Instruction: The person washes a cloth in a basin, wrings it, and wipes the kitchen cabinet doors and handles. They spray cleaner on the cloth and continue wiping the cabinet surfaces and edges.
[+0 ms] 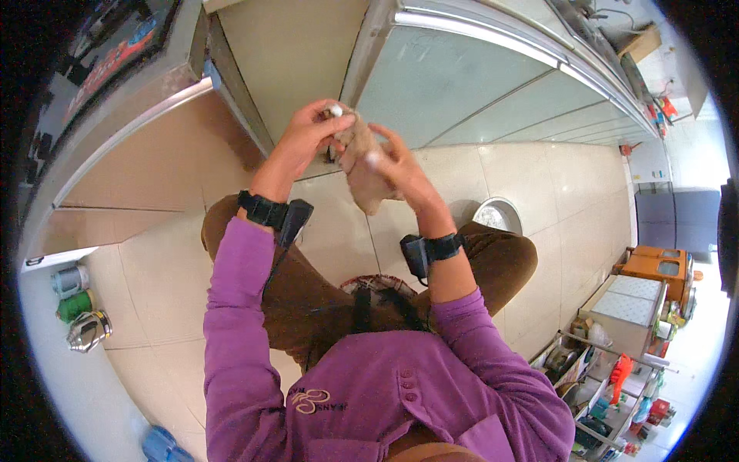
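Both hands hold a tan, crumpled cloth in mid-air over the tiled floor, in front of the cabinets. My left hand pinches its upper end between thumb and fingers, where a small white bit shows at the fingertips. Lower on its right side, my right hand grips the cloth, its thumb blurred. The cloth's lower part hangs down between the hands. Each wrist wears a black strap with a small black device.
Cabinets with glass-like panels run along the far side, another cabinet stands at left. A round metal basin is on the floor beyond my right knee. Thermos-like vessels stand at left; a loaded shelf rack is at lower right.
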`<state>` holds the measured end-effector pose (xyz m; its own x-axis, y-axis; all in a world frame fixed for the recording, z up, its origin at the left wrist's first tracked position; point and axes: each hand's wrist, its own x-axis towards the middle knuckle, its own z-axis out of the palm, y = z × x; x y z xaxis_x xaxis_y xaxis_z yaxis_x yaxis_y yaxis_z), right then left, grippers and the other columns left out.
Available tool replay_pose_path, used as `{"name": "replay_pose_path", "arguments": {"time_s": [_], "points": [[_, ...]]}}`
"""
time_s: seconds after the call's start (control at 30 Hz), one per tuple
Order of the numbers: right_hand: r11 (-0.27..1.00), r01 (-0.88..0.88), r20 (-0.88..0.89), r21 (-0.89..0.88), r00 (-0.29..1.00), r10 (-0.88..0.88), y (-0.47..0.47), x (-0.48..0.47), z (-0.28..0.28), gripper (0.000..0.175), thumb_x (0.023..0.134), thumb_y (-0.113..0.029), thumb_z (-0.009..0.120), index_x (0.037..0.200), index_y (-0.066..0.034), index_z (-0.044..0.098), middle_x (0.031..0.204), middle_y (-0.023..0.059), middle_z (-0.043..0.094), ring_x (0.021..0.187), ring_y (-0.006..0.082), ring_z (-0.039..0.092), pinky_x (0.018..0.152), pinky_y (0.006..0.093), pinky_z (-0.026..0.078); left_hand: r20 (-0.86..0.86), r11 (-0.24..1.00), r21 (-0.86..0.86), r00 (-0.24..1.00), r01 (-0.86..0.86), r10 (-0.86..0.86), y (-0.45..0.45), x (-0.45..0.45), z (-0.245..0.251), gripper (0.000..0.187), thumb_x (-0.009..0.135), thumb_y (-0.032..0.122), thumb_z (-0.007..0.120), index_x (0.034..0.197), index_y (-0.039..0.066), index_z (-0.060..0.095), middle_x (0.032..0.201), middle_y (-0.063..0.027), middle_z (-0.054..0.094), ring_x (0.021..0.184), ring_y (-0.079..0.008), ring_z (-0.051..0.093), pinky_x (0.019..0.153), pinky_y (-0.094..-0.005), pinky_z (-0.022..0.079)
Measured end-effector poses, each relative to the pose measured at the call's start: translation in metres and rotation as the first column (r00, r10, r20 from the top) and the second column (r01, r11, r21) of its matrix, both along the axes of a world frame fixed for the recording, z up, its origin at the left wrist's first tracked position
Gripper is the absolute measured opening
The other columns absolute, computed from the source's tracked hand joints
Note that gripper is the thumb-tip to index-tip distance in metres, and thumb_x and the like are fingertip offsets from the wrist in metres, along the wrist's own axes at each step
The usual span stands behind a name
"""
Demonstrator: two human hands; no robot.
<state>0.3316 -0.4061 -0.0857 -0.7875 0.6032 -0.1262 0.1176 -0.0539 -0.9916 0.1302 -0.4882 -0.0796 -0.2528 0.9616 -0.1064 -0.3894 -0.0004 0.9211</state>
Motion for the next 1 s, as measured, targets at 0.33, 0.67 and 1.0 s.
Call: {"name": "replay_pose_path", "arguments": {"time_s": [0.33, 0.67, 1.0], "points": [[0.968, 0.163, -0.182, -0.192, 0.963, -0.198, -0.008, 0.005, 0.006, 0.045, 0.086, -0.020, 0.068, 0.124, -0.0005, 0.052, 0.111, 0.0091, 0.062, 0.100, 0.0176, 0.060, 0.087, 0.0328, 0.050, 0.079, 0.992, 0.049, 0.990, -0.120, 0.116, -0.006, 0.000, -0.003, 0.021, 0.091, 0.014, 0.071, 0.108, 0.006, 0.063, 0.098, -0.0010, 0.059, 0.088, -0.0098, 0.060, 0.072, -0.0264, 0.058], [0.903, 0.363, -0.201, -0.232, 0.890, -0.409, -0.004, -0.011, 0.001, 0.039, 0.092, -0.024, 0.064, 0.122, 0.0011, 0.058, 0.115, 0.0113, 0.062, 0.104, 0.0198, 0.060, 0.091, 0.0333, 0.050, -0.338, 0.998, 0.036, 0.939, -0.051, 0.060, 0.008, 0.032, -0.029, 0.028, 0.093, 0.004, 0.062, 0.121, -0.001, 0.063, 0.109, -0.0051, 0.063, 0.097, -0.0151, 0.062, 0.085, -0.0305, 0.053], [0.886, 0.367, -0.158, 0.284, 0.929, -0.334, -0.001, -0.001, 0.034, 0.042, 0.089, -0.021, 0.072, 0.122, 0.0030, 0.061, 0.117, 0.0170, 0.066, 0.106, 0.0216, 0.062, 0.092, 0.0340, 0.049, -0.478, 0.999, -0.034, 0.878, -0.028, 0.009, 0.008, 0.032, -0.035, 0.035, 0.094, 0.009, 0.062, 0.127, 0.009, 0.049, 0.113, -0.0060, 0.061, 0.098, -0.0150, 0.060, 0.077, -0.0295, 0.052]]}}
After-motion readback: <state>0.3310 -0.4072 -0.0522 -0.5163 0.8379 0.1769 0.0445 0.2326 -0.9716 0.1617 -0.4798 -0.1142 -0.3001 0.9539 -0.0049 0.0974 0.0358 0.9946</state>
